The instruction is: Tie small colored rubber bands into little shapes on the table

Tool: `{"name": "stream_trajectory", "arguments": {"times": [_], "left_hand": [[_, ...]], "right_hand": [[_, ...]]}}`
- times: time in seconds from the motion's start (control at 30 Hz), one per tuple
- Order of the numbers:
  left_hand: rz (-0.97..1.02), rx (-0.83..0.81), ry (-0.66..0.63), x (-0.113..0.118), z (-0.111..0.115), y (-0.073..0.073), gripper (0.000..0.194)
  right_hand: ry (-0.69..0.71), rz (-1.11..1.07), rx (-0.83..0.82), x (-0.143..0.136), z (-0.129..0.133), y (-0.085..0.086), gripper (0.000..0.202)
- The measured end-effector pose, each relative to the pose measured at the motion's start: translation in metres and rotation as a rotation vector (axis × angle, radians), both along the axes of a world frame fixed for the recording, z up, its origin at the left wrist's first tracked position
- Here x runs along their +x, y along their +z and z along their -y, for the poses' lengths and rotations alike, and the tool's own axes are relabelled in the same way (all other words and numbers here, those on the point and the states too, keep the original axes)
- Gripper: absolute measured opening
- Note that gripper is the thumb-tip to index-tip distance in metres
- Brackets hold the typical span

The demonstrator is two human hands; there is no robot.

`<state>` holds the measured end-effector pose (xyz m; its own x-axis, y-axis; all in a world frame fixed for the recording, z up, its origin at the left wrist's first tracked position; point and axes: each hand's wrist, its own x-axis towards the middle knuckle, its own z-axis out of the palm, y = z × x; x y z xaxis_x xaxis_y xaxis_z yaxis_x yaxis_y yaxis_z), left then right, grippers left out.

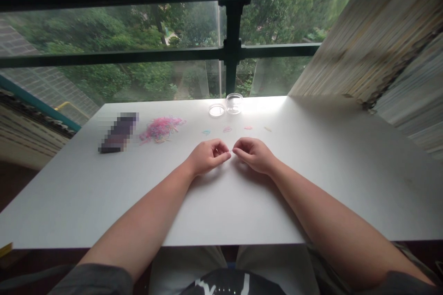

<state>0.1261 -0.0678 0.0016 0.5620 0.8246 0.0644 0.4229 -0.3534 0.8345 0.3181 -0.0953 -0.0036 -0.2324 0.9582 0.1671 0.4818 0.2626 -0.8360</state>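
My left hand (pixel 210 156) and my right hand (pixel 254 154) meet fingertip to fingertip over the middle of the white table (pixel 207 212). Each has thumb and forefinger pinched together; a tiny pale bit shows between them, too small to name. Beyond the hands lie small pieces in a loose row: a teal piece (pixel 206 132), a pink piece (pixel 227 129), a reddish-pink piece (pixel 248 127) and a pale yellowish piece (pixel 267 129). To the left sits a heap of small pink and mixed-colour pieces (pixel 162 128).
Near the table's far edge stand a clear round container (pixel 234 104) and, beside it on the left, a clear round lid (pixel 217 110). A dark, pixelated flat object (pixel 119 132) lies at the left. Behind the table are a green-framed window and a curtain (pixel 367 32).
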Motion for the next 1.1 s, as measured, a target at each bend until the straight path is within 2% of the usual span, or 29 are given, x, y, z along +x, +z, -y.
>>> {"name": "stream_trajectory", "arguments": {"times": [0.23,0.43,0.53,0.67,0.8,0.93,1.1], "left_hand": [[0.016,-0.030,0.049,0.002,-0.002,0.000,0.024],[0.056,-0.011,0.125,0.002,-0.005,-0.006,0.024],[0.038,0.083,0.211,0.002,-0.014,-0.007,0.025],[-0.076,0.268,0.318,0.005,-0.033,-0.001,0.024],[-0.240,0.420,0.350,0.012,-0.053,0.004,0.021],[-0.327,0.460,0.350,0.021,-0.064,0.003,0.020],[-0.370,0.475,0.357,0.029,-0.067,-0.002,0.020]], "right_hand": [[-0.001,-0.006,0.012,0.000,-0.002,0.000,0.016],[0.003,-0.025,0.012,-0.001,-0.003,-0.001,0.018],[-0.003,-0.036,0.032,0.000,-0.005,-0.002,0.018],[-0.027,-0.028,0.076,0.001,-0.009,-0.006,0.018],[-0.062,-0.019,0.106,0.003,-0.012,-0.008,0.019],[-0.085,-0.032,0.100,0.004,-0.014,-0.009,0.020],[-0.075,-0.030,0.092,0.004,-0.014,-0.009,0.020]]}}
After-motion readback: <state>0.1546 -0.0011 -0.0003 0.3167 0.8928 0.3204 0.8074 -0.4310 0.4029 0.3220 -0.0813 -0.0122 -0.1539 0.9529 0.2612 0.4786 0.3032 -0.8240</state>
